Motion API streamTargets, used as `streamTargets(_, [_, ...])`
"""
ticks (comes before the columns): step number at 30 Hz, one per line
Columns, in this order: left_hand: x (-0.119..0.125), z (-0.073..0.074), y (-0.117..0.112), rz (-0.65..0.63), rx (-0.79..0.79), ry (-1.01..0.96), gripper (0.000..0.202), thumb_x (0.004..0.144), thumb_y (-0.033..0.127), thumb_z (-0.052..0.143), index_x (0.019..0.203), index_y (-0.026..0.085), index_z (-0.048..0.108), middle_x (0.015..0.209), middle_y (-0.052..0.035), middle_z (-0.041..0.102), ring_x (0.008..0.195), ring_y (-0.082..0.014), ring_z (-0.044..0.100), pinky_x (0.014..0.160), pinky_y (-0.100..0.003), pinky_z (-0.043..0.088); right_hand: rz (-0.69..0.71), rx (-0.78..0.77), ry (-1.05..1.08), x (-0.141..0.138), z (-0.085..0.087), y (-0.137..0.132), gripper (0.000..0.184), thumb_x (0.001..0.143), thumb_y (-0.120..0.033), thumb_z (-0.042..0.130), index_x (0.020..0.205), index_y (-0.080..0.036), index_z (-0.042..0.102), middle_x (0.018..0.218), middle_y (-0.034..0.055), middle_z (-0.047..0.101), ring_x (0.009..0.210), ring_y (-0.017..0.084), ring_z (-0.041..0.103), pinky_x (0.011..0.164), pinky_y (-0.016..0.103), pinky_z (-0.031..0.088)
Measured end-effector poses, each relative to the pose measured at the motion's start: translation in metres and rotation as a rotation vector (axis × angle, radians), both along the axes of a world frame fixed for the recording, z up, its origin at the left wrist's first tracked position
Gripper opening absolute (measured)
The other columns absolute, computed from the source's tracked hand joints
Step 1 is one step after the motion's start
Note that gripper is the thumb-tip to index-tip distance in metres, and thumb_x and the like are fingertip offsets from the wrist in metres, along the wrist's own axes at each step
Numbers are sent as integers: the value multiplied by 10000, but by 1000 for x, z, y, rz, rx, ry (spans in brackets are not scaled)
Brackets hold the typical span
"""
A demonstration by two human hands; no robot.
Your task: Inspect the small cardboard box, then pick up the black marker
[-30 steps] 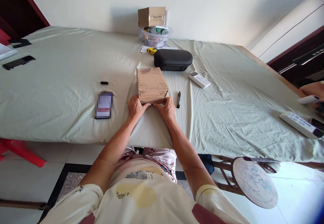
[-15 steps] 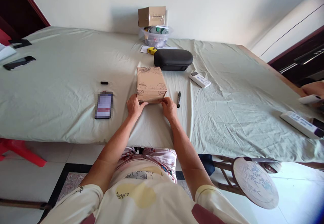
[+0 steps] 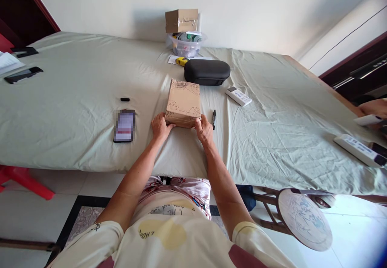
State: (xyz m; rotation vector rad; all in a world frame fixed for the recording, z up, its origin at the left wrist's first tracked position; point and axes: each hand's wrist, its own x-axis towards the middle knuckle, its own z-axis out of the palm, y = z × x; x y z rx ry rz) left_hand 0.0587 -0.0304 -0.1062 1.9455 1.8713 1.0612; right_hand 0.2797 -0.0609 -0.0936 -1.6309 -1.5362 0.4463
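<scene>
A brown cardboard box with dark ink drawings on its top stands on the cloth-covered table in front of me. At its near left corner, my left hand grips it, the thumb along the near face and the fingers at the side. My right hand holds the near right corner, with the thumb on the near face; the other fingers are partly hidden behind the side. Just right of that hand lies a black marker. Its likely cap, a small black piece, lies to the left, above a phone.
Behind the box sits a black case, with a yellow tape measure beside it. A clear tub carries another carton. White devices lie rightward. A round stool stands below the table edge.
The box has turned slightly, its far end swinging right. My right hand has shifted a little right and its thumb has moved up onto the corner; my left hand stays nearly in place.
</scene>
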Motion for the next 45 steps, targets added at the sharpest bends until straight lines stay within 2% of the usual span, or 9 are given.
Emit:
streamTargets(9, [0, 0, -1, -54, 7, 16, 496, 764, 352, 952, 1096, 206, 614, 1156, -145, 733, 1201, -357, 681, 1024, -479, 510, -30, 88, 138, -1, 5, -1, 745, 968, -862, 263, 925, -230, 655, 706, 33, 665, 723, 208, 673, 752, 338, 508])
streamTargets(12, [2, 3, -3, -54, -22, 91, 497, 759, 392, 949, 1080, 191, 627, 1161, -158, 733, 1225, -368, 671, 1050, -480, 501, -60, 137, 178, -1, 5, 0, 742, 960, -864, 328, 1037, -209, 669, 732, 23, 672, 725, 205, 669, 768, 347, 520])
streamTargets(17, [0, 1, -2, -45, -22, 126, 460, 915, 576, 768, 1058, 152, 660, 1162, -202, 727, 1222, -368, 671, 1054, -460, 493, -27, 194, 200, -1, 5, -1, 786, 985, -773, 459, 1494, -181, 547, 713, -35, 626, 683, 177, 635, 792, 349, 538])
streamTargets(24, [-6, -10, 3, -48, 47, 56, 593, 973, 744, 566, 1022, 163, 673, 1088, -195, 736, 1199, -358, 686, 1072, -477, 499, 106, 278, 236, -1, 3, 1, 700, 989, -749, 485, 1407, -205, 624, 679, -55, 520, 618, 142, 522, 681, 308, 486])
streamTargets(29, [-4, -20, 8, -22, 122, -106, 816, 931, 832, 529, 1332, 125, 605, 1269, -243, 720, 1274, -391, 673, 1124, -529, 497, 181, 295, 255, -5, 3, -2, 626, 976, -774, 523, 1260, -231, 654, 675, -53, 546, 615, 138, 543, 664, 296, 494])
streamTargets(32, [-1, -24, 10, -33, 185, -246, 973, 930, 838, 515, 1574, 118, 395, 1501, -281, 597, 1421, -390, 591, 1214, -543, 447, 237, 299, 223, -14, 4, -5, 578, 993, -747, 533, 1235, -237, 656, 721, -27, 631, 655, 147, 615, 707, 306, 539])
streamTargets(36, [1, -18, 7, -92, 337, -317, 972, 987, 806, 427, 1671, 141, 243, 1674, -282, 403, 1581, -353, 425, 1302, -522, 364, 340, 365, 142, -32, 1, -9, 473, 1063, -619, 513, 1289, -229, 656, 830, 20, 726, 744, 156, 692, 794, 327, 597])
streamTargets(41, [2, -7, -1, -187, 525, -209, 782, 1033, 757, 364, 1578, 208, 482, 1733, -219, 301, 1634, -347, 330, 1315, -547, 339, 497, 416, 35, -49, -5, -12, 435, 1125, -443, 434, 1442, -217, 626, 1044, 102, 772, 899, 174, 736, 862, 334, 630])
streamTargets(45, [4, -9, 0, -225, 573, -150, 659, 1052, 702, 399, 1408, 214, 663, 1726, -189, 319, 1622, -348, 351, 1303, -547, 366, 512, 424, -36, -50, -10, -10, 466, 1125, -383, 403, 1517, -224, 597, 1156, 133, 773, 971, 193, 737, 910, 344, 635])
